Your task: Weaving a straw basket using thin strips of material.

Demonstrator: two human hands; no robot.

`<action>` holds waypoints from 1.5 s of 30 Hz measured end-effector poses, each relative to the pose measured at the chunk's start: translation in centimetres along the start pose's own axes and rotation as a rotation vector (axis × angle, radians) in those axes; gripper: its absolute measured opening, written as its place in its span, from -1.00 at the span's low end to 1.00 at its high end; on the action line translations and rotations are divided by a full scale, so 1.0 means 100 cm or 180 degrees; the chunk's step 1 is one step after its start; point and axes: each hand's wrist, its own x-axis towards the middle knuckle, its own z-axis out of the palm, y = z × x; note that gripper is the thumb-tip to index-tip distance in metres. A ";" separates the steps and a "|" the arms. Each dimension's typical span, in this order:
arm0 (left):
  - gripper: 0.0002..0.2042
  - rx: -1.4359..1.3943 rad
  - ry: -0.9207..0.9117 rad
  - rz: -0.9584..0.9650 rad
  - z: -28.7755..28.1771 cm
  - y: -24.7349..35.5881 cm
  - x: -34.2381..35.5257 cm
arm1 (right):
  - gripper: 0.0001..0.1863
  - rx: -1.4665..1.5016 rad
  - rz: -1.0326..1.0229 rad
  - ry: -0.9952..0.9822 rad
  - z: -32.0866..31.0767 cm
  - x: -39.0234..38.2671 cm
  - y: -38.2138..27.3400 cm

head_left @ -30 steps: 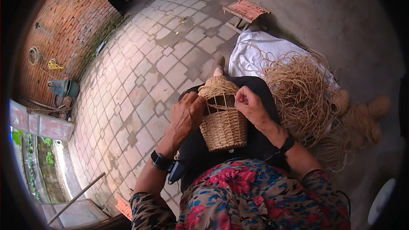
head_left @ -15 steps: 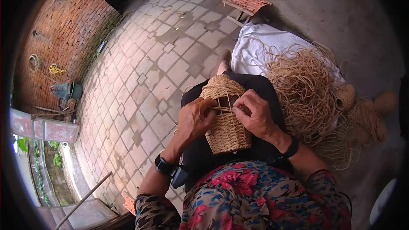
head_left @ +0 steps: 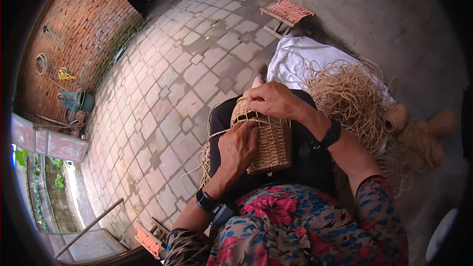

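Note:
A tan woven straw basket (head_left: 272, 150) lies across my dark-trousered lap. A gap with upright strands crosses its upper part. My left hand (head_left: 237, 147) is closed at the basket's left side, fingers curled around a straw cord (head_left: 224, 131) by the gap. Above it, my right hand (head_left: 277, 101) reaches over the basket's upper section, fingers bent and pressed together. What those fingertips pinch is hidden. Loose cord ends (head_left: 203, 160) hang beside my left leg.
A large heap of loose straw cord (head_left: 347, 93) lies at the right on a white cloth (head_left: 300, 54). Wound cord balls (head_left: 395, 117) sit beyond it. A low folding stool (head_left: 288, 12) stands ahead near a grey wall (head_left: 374, 15). Paving stones (head_left: 167, 113) cover the floor leftward.
My right hand has moved up and left, over the basket's upper part. My left hand has shifted slightly right and down. The gap is now largely covered.

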 end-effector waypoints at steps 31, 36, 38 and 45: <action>-0.62 -0.0865 -0.1534 -0.0456 -0.018 -0.042 0.074 | -0.84 0.2134 0.1309 0.0112 0.018 -0.141 0.022; -0.62 -0.0321 -0.1291 -0.0569 -0.015 -0.030 0.067 | -0.84 0.2219 0.1556 0.0110 0.010 -0.140 0.017; -0.66 -0.0277 -0.0764 -0.0051 -0.008 -0.026 0.056 | -0.85 0.2222 0.1542 0.0361 0.004 -0.134 0.015; -0.78 0.0249 -0.0113 0.0519 0.011 -0.002 0.019 | -0.92 0.1459 0.0736 0.0976 -0.016 -0.077 -0.006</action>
